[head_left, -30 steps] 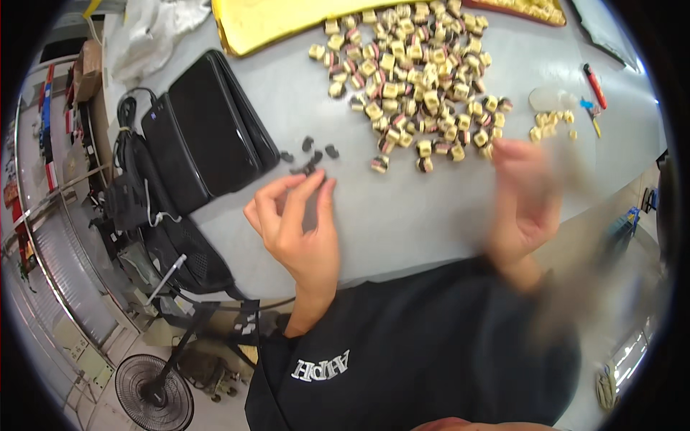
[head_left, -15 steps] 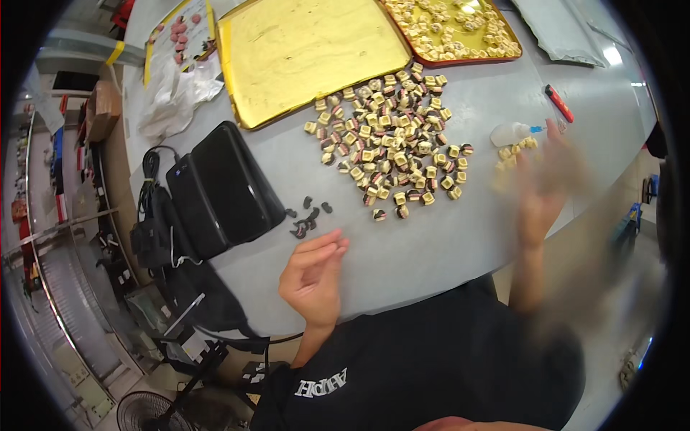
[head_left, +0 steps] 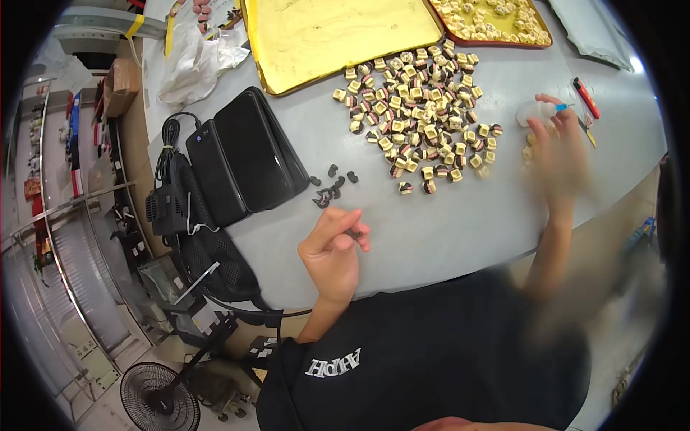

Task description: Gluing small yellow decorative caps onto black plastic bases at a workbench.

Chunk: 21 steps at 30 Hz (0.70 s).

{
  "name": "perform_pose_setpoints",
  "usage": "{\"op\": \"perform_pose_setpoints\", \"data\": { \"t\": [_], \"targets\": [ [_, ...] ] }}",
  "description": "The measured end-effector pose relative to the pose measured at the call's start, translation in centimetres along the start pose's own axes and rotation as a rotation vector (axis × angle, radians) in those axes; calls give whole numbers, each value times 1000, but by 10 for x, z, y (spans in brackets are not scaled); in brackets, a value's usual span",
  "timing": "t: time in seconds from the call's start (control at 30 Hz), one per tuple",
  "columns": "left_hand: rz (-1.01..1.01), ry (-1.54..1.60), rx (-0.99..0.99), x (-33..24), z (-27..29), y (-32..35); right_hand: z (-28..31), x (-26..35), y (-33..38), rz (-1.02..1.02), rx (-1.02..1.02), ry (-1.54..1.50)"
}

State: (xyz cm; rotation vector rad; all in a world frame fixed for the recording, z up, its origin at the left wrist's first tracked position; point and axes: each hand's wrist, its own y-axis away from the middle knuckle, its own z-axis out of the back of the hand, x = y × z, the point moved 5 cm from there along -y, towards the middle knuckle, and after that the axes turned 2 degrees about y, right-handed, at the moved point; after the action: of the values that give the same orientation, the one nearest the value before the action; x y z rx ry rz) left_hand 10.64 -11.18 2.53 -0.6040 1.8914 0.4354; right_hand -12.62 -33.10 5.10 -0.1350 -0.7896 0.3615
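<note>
The left hand rested on the grey table top near its front edge, fingers curled together, with a small dark curved piece pinched between thumb and fingertips. Just beyond that hand, a loose cluster of small black curved clips lay on the table beside the black flat rectangular cases, which sat side by side with a black cable trailing off the table's left edge. The right hand was raised over the right part of the table and heavily blurred; whether its fingers were spread or closed on anything could not be told. Just beyond that hand stood a small clear plastic bottle with a blue tip, and past it a red marker pen. Between the two hands, further back, a wide spread of small cream-coloured cube-shaped parts with dark ends covered the table's middle. Behind that spread lay a flat yellow metal tray, and to its right a red-rimmed tray holding more cream parts. A crumpled white plastic bag lay at the table's far left corner. Below the table, a black round floor fan stood on the floor.
</note>
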Motion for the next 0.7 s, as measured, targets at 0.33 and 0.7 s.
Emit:
{"op": "perform_pose_setpoints", "data": {
  "t": [0.33,0.7],
  "targets": [
    [78,-64,33,4,-10,-2,5,26,24,-40,-2,-898],
    [-58,-204,70,-3,-18,1,-46,76,52,-42,441,-1239]
  ]
}}
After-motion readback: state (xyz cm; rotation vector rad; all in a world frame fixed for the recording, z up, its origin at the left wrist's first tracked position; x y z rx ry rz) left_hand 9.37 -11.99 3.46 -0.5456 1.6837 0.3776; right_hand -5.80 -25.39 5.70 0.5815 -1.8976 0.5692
